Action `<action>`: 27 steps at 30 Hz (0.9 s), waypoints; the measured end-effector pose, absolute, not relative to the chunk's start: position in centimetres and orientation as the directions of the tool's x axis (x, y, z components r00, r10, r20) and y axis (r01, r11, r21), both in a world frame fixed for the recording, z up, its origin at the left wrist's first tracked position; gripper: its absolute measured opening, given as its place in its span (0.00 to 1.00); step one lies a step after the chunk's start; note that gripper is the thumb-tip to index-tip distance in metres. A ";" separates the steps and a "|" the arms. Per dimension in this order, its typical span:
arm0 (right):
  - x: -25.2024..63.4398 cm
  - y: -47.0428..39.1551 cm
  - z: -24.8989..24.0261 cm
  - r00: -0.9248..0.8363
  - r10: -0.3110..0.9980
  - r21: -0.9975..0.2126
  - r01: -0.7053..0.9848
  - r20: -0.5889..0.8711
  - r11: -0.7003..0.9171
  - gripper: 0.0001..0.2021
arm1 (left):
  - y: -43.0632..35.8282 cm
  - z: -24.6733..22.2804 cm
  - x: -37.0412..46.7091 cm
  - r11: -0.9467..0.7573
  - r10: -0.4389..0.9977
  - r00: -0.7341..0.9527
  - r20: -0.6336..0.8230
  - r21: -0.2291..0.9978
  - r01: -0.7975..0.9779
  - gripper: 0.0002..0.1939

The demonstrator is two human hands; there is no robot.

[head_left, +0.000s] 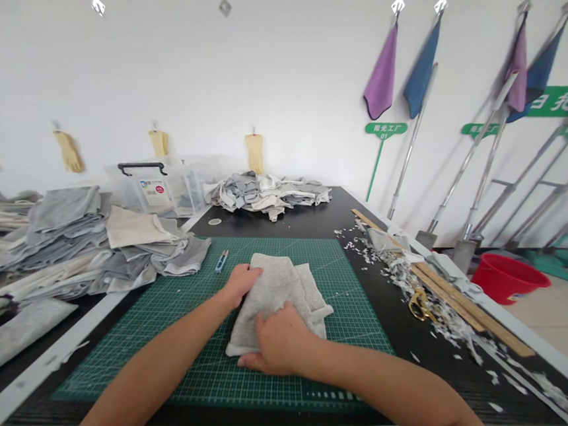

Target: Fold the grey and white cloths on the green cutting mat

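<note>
A folded light grey cloth (278, 284) lies on the green cutting mat (179, 323), with another layer of it sticking out on the right side. My left hand (242, 283) grips the cloth's left edge, its fingers partly hidden under the fabric. Spread over the lower part of the cloth, my right hand (283, 339) presses down with its fingers apart, the thumb near the bottom edge. Blue thread snips (221, 261) rest on the mat, left of the cloth and beyond my left hand.
Piles of grey and beige cloths (63, 240) cover the left side. A scrap heap (266, 191) and clear plastic box (157, 185) stand at the back. Wooden rulers (469, 309), gold-handled scissors (420, 304) and shreds lie right; a red bucket (509, 279) stands beyond.
</note>
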State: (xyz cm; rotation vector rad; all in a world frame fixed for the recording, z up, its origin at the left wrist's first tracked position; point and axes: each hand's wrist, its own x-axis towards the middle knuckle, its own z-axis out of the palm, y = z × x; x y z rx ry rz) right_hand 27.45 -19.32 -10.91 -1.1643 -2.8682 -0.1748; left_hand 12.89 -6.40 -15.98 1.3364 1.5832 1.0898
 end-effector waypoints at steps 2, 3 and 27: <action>27.8 -18.7 -10.5 -0.696 0.714 0.039 0.718 0.083 0.695 0.36 | -6.4 -16.0 12.8 0.040 0.980 -0.196 0.032 0.935 0.351 0.25; 28.1 -18.3 -10.3 -0.686 0.722 0.020 0.726 0.086 0.687 0.34 | -6.4 -16.1 12.8 0.024 0.975 -0.213 0.058 0.931 0.364 0.27; 34.3 -6.4 -14.6 -0.156 0.981 -0.500 0.844 0.118 0.194 0.33 | -6.2 -15.5 12.6 -0.006 0.984 -0.178 0.019 0.997 0.074 0.12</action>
